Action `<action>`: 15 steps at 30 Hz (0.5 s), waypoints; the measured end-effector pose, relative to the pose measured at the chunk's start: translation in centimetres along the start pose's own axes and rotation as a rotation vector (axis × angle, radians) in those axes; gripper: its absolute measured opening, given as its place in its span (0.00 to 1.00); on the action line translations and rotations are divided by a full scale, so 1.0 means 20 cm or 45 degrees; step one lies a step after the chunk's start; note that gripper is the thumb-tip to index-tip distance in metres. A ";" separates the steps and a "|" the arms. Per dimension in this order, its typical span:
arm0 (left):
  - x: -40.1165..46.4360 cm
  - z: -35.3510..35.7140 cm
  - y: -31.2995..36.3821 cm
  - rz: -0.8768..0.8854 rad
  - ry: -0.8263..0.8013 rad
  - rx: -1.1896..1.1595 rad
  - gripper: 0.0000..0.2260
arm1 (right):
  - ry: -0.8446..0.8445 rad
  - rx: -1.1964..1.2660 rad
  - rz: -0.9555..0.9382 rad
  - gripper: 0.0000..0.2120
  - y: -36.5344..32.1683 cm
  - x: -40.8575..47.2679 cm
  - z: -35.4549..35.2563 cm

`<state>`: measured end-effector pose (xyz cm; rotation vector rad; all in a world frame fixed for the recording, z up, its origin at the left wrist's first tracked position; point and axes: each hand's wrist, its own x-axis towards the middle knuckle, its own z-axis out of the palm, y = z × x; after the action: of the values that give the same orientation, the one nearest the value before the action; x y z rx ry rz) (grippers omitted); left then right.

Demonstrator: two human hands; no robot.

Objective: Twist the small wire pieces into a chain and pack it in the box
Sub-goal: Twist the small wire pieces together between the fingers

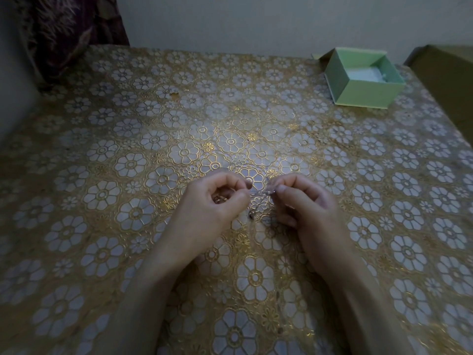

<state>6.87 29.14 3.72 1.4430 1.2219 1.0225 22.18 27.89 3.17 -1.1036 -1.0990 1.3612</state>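
Both forearms reach in from the near edge of the desk, which wears a gold floral cover. At their ends, the left hand and right hand face each other just above the cover, each with fingers curled and thumb pressed to forefinger. Between the two pinches spans a thin wire piece, its long axis running left to right, one end in each hand. Something small and dark hangs or lies just below it; it is too blurred to name. Neither hand is nearer the wire, since both hold it, so the twist looks to turn on rotating one end against the other. Well apart, at the far right corner, sits the open green box, nearer the right hand.
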 end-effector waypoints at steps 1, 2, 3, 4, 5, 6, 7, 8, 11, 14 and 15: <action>0.00 0.00 0.00 0.016 -0.002 0.027 0.06 | -0.024 0.012 -0.015 0.03 0.00 0.00 0.00; 0.00 0.00 0.00 0.031 0.001 0.056 0.06 | -0.044 0.021 -0.022 0.05 0.00 0.00 0.00; 0.00 0.00 0.00 0.041 0.007 0.073 0.06 | -0.053 0.022 -0.025 0.04 0.00 0.00 0.00; 0.00 0.00 0.01 0.040 0.007 0.067 0.05 | -0.058 0.029 -0.019 0.03 0.00 0.00 0.00; 0.00 0.00 0.01 0.034 0.006 0.041 0.05 | -0.056 0.032 -0.016 0.04 0.00 0.00 0.00; 0.00 0.00 0.01 0.026 0.004 0.015 0.06 | -0.050 0.041 -0.009 0.06 0.00 0.00 0.00; -0.01 0.00 0.02 0.022 0.000 0.001 0.07 | -0.044 0.052 -0.004 0.06 0.00 0.00 0.00; -0.01 0.00 0.03 0.024 -0.007 -0.006 0.07 | -0.038 0.065 0.004 0.05 0.00 0.00 0.00; -0.01 0.00 0.03 0.028 -0.018 -0.029 0.04 | -0.024 0.092 0.010 0.04 0.00 0.00 0.00; -0.02 0.00 0.04 0.005 -0.018 -0.053 0.05 | -0.025 0.098 -0.001 0.05 -0.01 -0.01 0.01; -0.02 0.00 0.04 -0.003 -0.013 -0.063 0.05 | -0.022 0.096 0.002 0.05 -0.01 -0.01 0.01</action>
<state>7.09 28.76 4.57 1.4070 1.1829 1.0358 22.05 27.74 3.46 -1.0404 -1.0509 1.4044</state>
